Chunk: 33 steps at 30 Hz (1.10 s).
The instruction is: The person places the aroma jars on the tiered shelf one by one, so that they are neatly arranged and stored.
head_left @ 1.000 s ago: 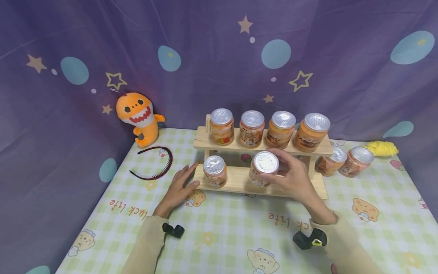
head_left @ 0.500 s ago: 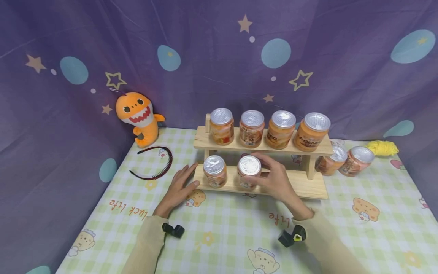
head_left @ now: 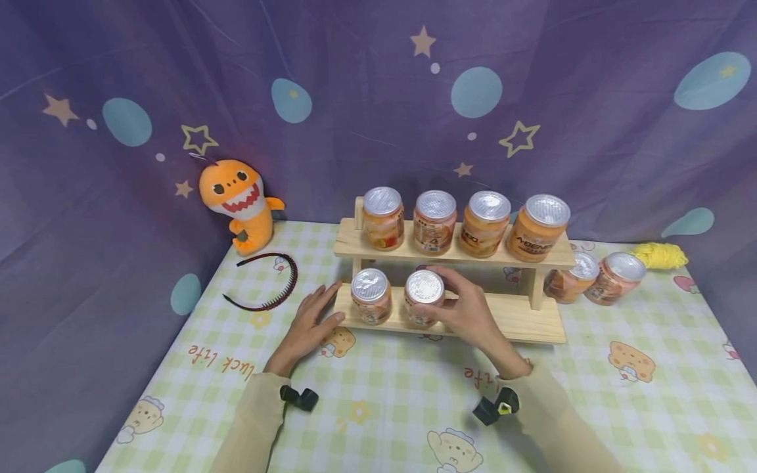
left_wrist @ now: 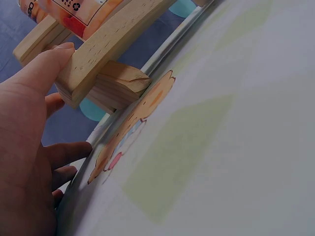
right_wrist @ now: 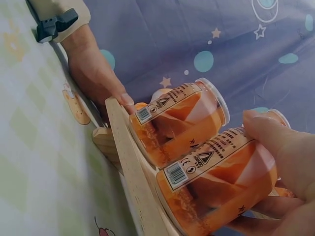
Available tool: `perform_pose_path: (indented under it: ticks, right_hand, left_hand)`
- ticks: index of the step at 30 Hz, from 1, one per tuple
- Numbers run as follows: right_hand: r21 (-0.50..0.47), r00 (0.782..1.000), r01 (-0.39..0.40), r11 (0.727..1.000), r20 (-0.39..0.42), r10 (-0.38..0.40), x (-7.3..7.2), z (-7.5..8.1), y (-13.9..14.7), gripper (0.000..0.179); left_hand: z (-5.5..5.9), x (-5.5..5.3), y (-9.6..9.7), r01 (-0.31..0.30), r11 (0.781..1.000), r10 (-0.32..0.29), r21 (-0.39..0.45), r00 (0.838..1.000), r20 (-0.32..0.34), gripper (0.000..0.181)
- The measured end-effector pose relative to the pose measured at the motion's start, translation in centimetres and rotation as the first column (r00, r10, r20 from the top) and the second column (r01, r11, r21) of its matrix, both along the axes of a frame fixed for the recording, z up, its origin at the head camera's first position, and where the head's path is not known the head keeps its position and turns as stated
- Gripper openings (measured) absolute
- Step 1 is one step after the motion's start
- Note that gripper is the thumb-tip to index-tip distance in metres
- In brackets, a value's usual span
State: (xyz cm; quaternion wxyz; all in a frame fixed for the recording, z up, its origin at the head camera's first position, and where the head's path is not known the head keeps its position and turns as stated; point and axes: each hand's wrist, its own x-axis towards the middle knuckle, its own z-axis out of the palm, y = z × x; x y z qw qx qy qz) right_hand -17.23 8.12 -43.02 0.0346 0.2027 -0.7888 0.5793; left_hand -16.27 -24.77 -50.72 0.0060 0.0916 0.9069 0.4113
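My right hand (head_left: 470, 312) grips a clear jar (head_left: 424, 289) with orange contents and a silver lid, thumb and fingers around its upper part. In the right wrist view this jar (right_wrist: 216, 182) stands at the lower shelf board (right_wrist: 129, 167), beside a matching jar (right_wrist: 179, 123). That neighbouring jar (head_left: 371, 299) sits near the left end of the lower shelf (head_left: 526, 318) in the head view. My left hand (head_left: 307, 328) touches the wooden rack's left end with extended fingers. In the left wrist view its thumb (left_wrist: 59, 56) lies on the board's corner (left_wrist: 86, 73).
Several similar jars (head_left: 434, 223) line the upper shelf (head_left: 349, 244). Two more jars (head_left: 615, 279) stand on the table behind the rack's right end, near yellow yarn (head_left: 659, 256). A headband (head_left: 290, 282) and an orange shark plush (head_left: 239, 203) are at the left.
My right hand has moved left along the lower shelf with the jar, bringing it close to the left jar. The left hand has stayed at the rack's end.
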Motion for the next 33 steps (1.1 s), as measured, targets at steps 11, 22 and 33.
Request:
perform_pose_path:
  ticks: [11, 22, 33]
  right_hand:
    - [0.048, 0.998, -0.009, 0.999, 0.060, 0.006, 0.3, 0.5, 0.7, 0.077]
    - [0.087, 0.999, 0.051, 0.995, 0.012, -0.053, 0.8, 2.1, 3.4, 0.067]
    - [0.010, 0.988, 0.092, 0.996, -0.124, -0.090, 2.0, 4.3, 6.4, 0.066]
  left_hand:
    - [0.1, 0.1, 0.0, 0.002, 1.000, -0.002, -0.004, 1.000, 0.008, 0.066]
    - [0.3, 0.1, 0.1, 0.008, 1.000, -0.008, -0.006, 1.000, 0.003, 0.065]
    - [0.2, 0.1, 0.0, 0.008, 1.000, -0.008, -0.011, 1.000, 0.000, 0.066]
